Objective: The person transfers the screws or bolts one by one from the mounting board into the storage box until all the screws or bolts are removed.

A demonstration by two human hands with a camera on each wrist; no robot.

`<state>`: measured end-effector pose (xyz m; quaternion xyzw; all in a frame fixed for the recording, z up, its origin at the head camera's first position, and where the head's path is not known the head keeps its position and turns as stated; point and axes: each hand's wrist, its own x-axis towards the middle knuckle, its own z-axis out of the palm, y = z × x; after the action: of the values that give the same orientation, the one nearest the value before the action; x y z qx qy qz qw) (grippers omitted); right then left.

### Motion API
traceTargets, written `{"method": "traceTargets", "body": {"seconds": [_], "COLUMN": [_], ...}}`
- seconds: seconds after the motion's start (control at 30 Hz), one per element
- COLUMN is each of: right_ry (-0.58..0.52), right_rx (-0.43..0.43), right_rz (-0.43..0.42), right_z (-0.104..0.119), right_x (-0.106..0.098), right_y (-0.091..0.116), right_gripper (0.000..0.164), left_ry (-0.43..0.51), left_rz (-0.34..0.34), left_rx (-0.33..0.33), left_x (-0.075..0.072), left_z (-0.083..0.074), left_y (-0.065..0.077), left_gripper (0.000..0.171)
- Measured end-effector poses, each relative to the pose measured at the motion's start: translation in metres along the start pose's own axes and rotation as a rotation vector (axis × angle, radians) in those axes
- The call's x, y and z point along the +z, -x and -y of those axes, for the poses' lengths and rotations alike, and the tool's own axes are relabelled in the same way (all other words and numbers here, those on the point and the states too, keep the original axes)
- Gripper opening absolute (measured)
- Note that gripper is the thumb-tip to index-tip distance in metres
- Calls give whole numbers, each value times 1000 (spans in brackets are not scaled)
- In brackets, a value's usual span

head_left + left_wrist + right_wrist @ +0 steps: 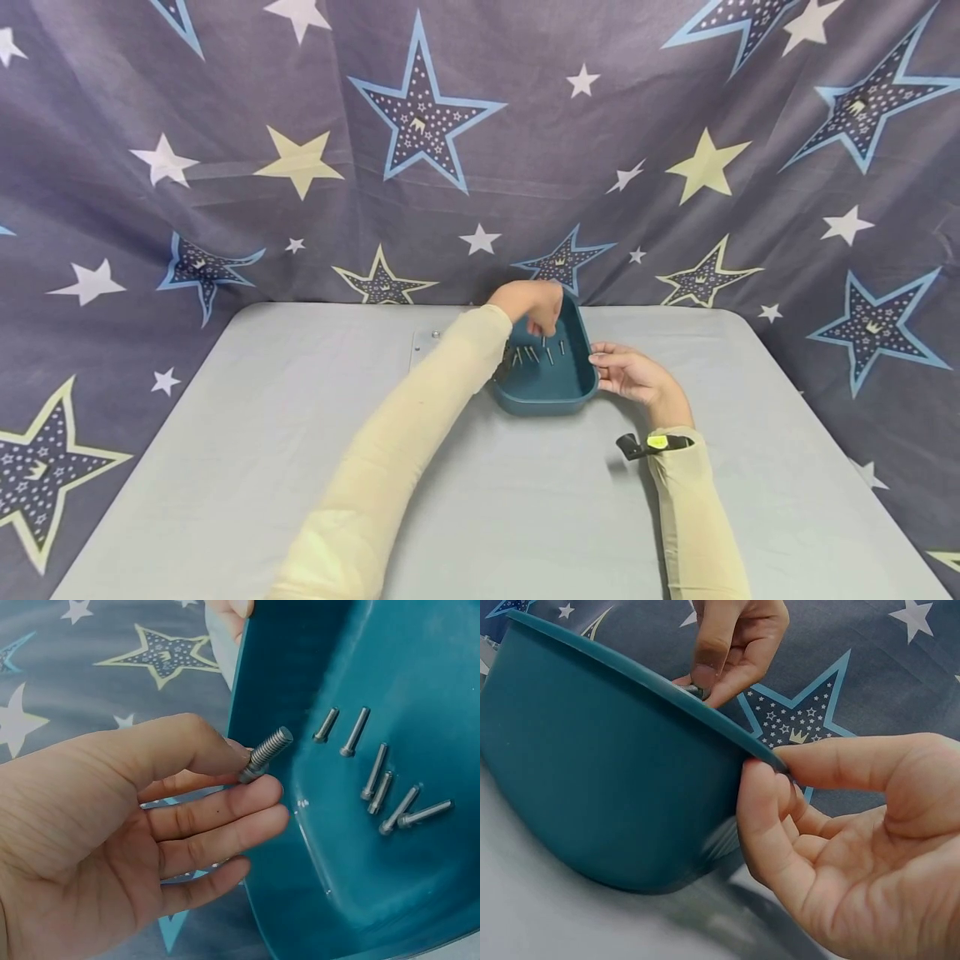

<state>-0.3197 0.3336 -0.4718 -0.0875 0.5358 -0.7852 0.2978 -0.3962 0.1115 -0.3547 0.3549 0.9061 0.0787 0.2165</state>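
Between thumb and fingers, my left hand (542, 308) pinches a silver threaded bolt (268, 752), its shank pointing up and away from the fingers. That hand is over the far part of a teal bin (543, 407). Several loose metal bolts (354, 733) lie scattered on the bin's floor. On the bin's right side, my right hand (630, 373) pinches the rim with thumb and fingers, as the right wrist view shows closely. The bolt in my left hand is only partly visible there, behind the rim.
Left of the bin, a flat light plate (422, 343) with small metal parts is partly covered by my left sleeve (420, 425). Everything stands on a grey-white table (525, 508). A star-patterned curtain (480, 158) hangs behind its far edge.
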Motion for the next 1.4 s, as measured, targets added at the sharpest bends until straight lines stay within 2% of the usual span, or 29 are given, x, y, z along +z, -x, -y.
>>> {"method": "traceTargets", "body": {"seconds": [0.37,1.4], "right_ry": [-13,-7], "right_rx": [3,0], "right_rz": [16,-15], "right_z": [0,-2], "right_x": [0,-4], "right_y": [0,-2], "right_gripper": [24,23], "left_ry": [-8,19], "left_rz": [87,64], "left_rx": [-62,-134], "left_x": [7,38], "left_z": [4,16], "left_y": [-11,-35], "left_gripper": [13,8]}}
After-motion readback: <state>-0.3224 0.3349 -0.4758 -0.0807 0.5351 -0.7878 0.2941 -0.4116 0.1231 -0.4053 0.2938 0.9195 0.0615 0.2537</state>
